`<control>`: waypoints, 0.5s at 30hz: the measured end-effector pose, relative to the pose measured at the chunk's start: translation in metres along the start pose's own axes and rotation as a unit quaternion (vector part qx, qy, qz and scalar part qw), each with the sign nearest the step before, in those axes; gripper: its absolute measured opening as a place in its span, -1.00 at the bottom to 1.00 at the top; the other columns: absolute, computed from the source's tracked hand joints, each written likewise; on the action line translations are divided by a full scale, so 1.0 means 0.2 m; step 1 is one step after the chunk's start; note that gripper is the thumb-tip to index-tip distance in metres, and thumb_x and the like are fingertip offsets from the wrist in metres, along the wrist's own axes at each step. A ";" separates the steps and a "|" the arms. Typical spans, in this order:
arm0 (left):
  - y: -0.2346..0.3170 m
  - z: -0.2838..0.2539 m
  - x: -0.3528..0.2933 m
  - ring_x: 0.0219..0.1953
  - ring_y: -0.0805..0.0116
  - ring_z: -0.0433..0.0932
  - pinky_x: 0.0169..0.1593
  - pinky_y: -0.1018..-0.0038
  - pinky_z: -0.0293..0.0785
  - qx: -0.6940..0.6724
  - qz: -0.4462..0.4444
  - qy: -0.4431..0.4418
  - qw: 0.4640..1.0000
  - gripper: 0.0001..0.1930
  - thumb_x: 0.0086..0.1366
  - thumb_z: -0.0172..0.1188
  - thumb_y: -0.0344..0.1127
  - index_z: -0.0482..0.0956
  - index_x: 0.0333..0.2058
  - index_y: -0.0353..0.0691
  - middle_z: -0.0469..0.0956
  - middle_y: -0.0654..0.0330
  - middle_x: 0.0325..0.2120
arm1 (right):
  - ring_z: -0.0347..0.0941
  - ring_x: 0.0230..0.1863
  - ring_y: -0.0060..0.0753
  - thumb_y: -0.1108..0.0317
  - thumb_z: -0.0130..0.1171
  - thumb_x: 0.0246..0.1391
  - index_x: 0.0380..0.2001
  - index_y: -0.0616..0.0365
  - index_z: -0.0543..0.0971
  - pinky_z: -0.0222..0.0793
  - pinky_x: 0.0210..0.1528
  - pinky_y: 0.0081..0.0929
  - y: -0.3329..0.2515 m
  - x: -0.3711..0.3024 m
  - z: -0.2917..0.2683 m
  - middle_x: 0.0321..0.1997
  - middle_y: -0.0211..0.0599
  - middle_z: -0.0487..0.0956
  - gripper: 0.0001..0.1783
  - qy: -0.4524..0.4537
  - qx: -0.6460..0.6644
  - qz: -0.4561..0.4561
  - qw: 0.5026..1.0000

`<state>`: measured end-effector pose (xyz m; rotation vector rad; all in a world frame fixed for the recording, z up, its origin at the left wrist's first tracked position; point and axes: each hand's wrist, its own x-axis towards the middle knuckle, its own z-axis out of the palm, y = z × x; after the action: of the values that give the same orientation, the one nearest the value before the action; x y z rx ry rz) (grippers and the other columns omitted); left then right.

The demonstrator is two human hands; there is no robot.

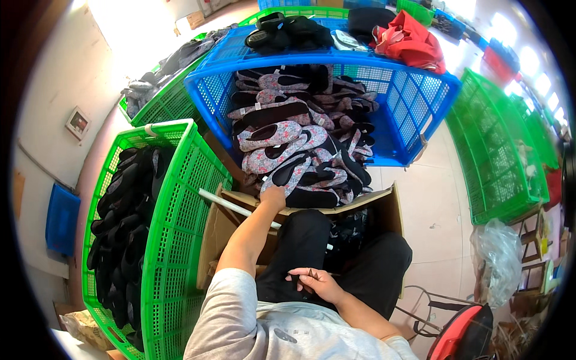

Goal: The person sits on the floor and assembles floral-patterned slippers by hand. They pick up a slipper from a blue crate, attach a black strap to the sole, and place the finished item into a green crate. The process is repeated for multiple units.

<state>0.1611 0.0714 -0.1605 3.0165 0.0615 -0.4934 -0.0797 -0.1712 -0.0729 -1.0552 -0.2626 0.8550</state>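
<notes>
Grey floral-print fabric slippers (275, 157) lying heaped by the left hand (274, 197)

The slippers are filling part of a sideways blue plastic mesh crate (420, 99) and reaching the edge of a brown cardboard box (390, 210). The left hand is touching one slipper at the pile's near end; its fingertips are not showing, so I cannot tell whether they are pinching. Above black trousers (301, 240), the right hand (318, 285) is curling its fingers around a small dark pointed thing (312, 274). Leftward, a green plastic crate (168, 240) is holding black shoes (123, 234).
</notes>
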 end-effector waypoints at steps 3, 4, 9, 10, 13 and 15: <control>-0.05 0.06 -0.02 0.13 -0.01 0.39 0.10 0.18 0.45 0.040 0.046 0.091 0.994 -0.64 0.19 0.20 -0.33 0.46 -0.03 -0.23 0.42 0.02 -0.03 | 0.41 -0.27 -0.73 0.39 -0.08 0.38 0.17 0.23 0.47 0.25 -0.34 -0.76 0.00 0.01 0.00 0.08 -0.37 0.60 -0.63 -0.008 -0.004 0.002 1.000; -0.10 0.08 0.01 0.12 -0.01 0.39 0.11 0.19 0.44 0.055 0.061 0.089 0.993 -0.63 0.18 0.20 -0.33 0.45 -0.02 -0.23 0.41 0.02 -0.02 | 0.40 -0.28 -0.74 0.39 -0.09 0.38 0.18 0.21 0.47 0.25 -0.35 -0.77 0.00 0.02 0.01 0.08 -0.40 0.60 -0.63 -0.016 -0.008 0.004 1.000; -0.06 0.06 0.06 0.13 0.01 0.40 0.09 0.19 0.48 0.060 0.061 0.081 0.993 -0.57 0.24 0.16 -0.34 0.42 0.10 -0.15 0.38 0.09 0.05 | 0.38 -0.30 -0.73 0.39 -0.08 0.39 0.18 0.21 0.47 0.24 -0.36 -0.77 0.03 0.03 0.00 0.05 -0.45 0.60 -0.63 -0.026 -0.012 0.016 0.999; -0.06 0.08 0.07 0.14 0.01 0.39 0.10 0.20 0.48 0.046 0.054 0.101 0.992 -0.59 0.25 0.16 -0.33 0.42 0.09 -0.14 0.37 0.10 0.06 | 0.37 -0.30 -0.73 0.39 -0.07 0.39 0.18 0.22 0.47 0.24 -0.35 -0.77 0.03 0.03 0.00 0.05 -0.45 0.60 -0.64 -0.027 -0.011 0.022 0.999; -0.01 0.01 0.08 0.15 0.02 0.39 0.12 0.21 0.47 0.082 0.027 0.020 0.996 -0.61 0.28 0.14 -0.32 0.42 0.08 -0.15 0.35 0.10 0.08 | 0.37 -0.30 -0.73 0.40 -0.07 0.38 0.18 0.22 0.47 0.23 -0.35 -0.77 0.03 0.03 -0.01 0.04 -0.45 0.60 -0.63 -0.023 -0.007 0.026 0.999; 0.01 0.00 0.09 0.14 0.02 0.40 0.12 0.22 0.46 0.096 0.034 0.025 0.994 -0.63 0.27 0.17 -0.29 0.42 0.04 -0.19 0.34 0.05 0.09 | 0.37 -0.29 -0.71 0.42 -0.04 0.37 0.19 0.23 0.46 0.29 -0.27 -0.75 0.02 0.03 -0.01 0.05 -0.44 0.59 -0.63 -0.023 -0.011 0.032 0.999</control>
<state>0.1788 0.0697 -0.1660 3.2055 -0.0908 -0.4417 -0.0769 -0.1676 -0.0788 -1.0708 -0.2792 0.9365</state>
